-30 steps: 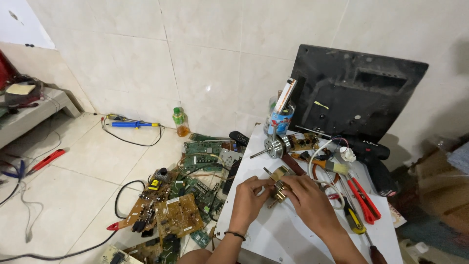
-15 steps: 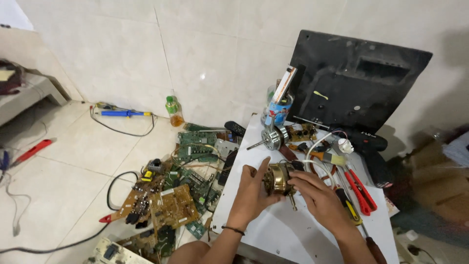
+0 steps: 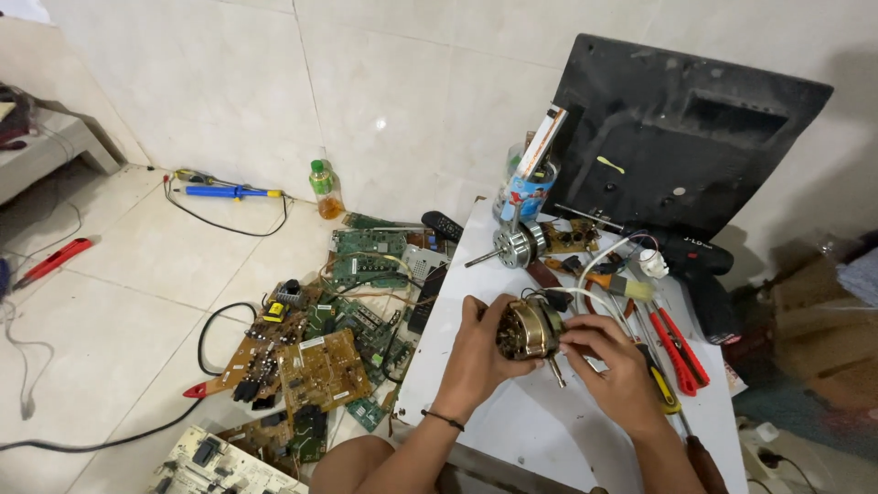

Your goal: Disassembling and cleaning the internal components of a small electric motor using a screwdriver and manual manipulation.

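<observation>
Both hands on a small electric motor (image 3: pixel 526 329), held just above the white table (image 3: pixel 512 430), centre of view. Left hand (image 3: pixel 480 352) cups it from 9 o'clock, fingers curled and clamped on the housing. Right hand (image 3: pixel 613 361) grips from 3 o'clock, fingers closed on its side near the shaft. Second motor (image 3: pixel 519 245) at 12 o'clock on the table. Red-handled pliers (image 3: pixel 681 346) at 3 o'clock. Circuit boards (image 3: pixel 315 366) piled on the floor at 9 o'clock.
</observation>
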